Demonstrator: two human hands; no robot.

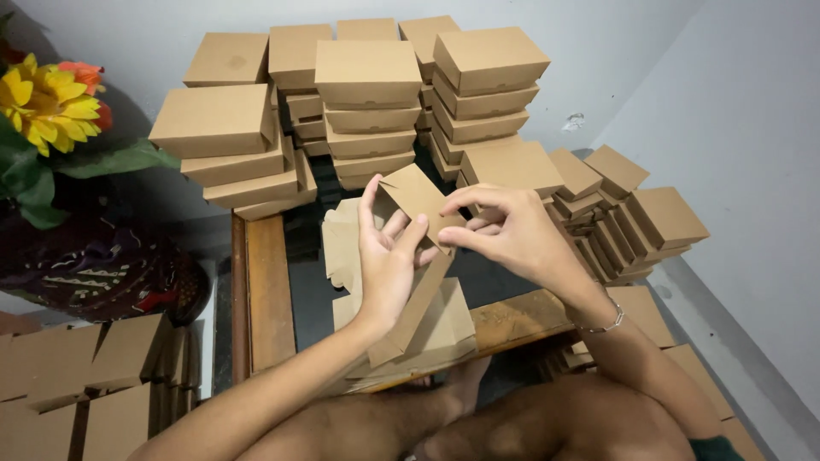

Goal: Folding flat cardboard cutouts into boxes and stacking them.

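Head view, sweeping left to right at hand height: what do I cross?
Yellow artificial sunflower → left hand → folded brown cardboard piece held by both hands → right hand → leaning row of brown cardboard boxes.

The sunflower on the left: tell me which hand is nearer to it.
Left. The left hand grips the half-folded box at mid-table, on the sunflower's side. The right hand pinches the same box from the opposite side, farther away.
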